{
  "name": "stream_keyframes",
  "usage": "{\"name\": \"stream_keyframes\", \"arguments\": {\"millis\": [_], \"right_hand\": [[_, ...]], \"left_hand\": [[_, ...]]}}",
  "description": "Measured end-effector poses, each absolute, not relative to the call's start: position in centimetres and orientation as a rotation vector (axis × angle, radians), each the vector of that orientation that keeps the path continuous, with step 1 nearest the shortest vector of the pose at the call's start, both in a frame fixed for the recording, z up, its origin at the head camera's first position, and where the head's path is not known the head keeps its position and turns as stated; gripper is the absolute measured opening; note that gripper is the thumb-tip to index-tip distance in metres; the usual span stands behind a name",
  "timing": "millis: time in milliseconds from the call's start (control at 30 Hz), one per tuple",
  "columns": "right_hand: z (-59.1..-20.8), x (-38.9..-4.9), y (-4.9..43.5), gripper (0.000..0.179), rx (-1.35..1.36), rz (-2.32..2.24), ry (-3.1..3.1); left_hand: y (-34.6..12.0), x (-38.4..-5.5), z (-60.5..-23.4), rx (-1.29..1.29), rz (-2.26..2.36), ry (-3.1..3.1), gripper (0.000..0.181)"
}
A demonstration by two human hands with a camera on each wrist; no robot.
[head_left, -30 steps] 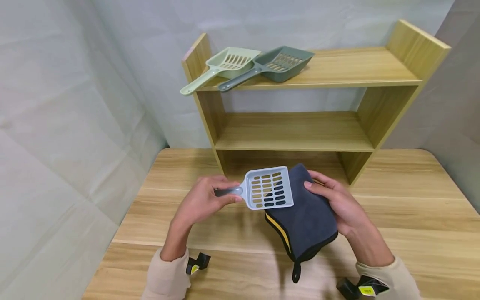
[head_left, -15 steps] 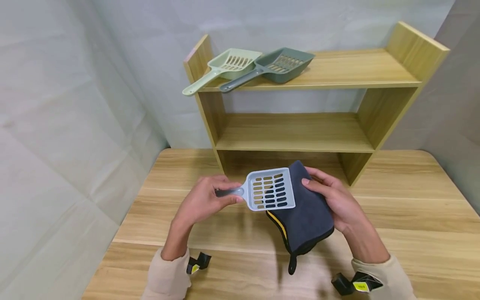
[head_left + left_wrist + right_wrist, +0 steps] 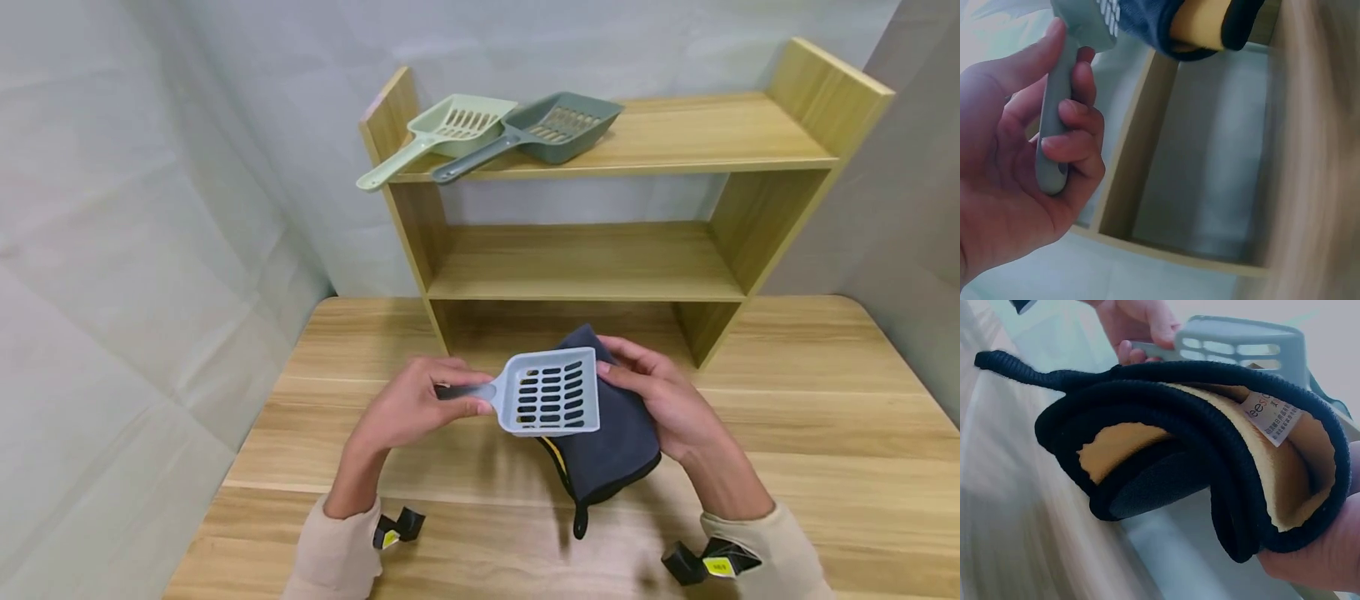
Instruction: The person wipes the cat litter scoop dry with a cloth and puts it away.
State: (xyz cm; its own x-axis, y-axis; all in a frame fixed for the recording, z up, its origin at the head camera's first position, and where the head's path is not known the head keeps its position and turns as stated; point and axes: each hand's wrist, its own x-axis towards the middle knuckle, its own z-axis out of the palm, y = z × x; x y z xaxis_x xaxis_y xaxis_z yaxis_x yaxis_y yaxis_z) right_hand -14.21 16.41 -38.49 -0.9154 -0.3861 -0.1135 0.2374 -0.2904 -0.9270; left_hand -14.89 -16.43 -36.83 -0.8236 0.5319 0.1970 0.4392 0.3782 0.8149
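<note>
My left hand grips the handle of a light blue-grey litter scoop, fingers wrapped round it in the left wrist view. The scoop's slotted pan is held up over the table and overlaps the cloth in the head view. My right hand holds a folded dark grey cleaning cloth, thumb on top and fingers behind. In the right wrist view the cloth shows a yellow inner side, black edging, a hanging loop and a white label.
A wooden shelf unit stands at the back of the wooden table. On its top board, at the left, lie a pale green litter scoop and a dark green-grey one, their handles jutting past the front edge.
The held scoop has shifted right and slightly down, covering more of the cloth. My right hand and the cloth have moved a little to the left.
</note>
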Motion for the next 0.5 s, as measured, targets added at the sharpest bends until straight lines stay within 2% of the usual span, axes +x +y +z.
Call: {"name": "stream_keyframes", "arguments": {"millis": [500], "right_hand": [[-39.6, -13.8, 15.6, 0.035, -0.243, -2.209, 1.636]], "left_hand": [[-14.9, -15.3, -37.8, 0.841, 1.579, 2.338, 0.031]]}}
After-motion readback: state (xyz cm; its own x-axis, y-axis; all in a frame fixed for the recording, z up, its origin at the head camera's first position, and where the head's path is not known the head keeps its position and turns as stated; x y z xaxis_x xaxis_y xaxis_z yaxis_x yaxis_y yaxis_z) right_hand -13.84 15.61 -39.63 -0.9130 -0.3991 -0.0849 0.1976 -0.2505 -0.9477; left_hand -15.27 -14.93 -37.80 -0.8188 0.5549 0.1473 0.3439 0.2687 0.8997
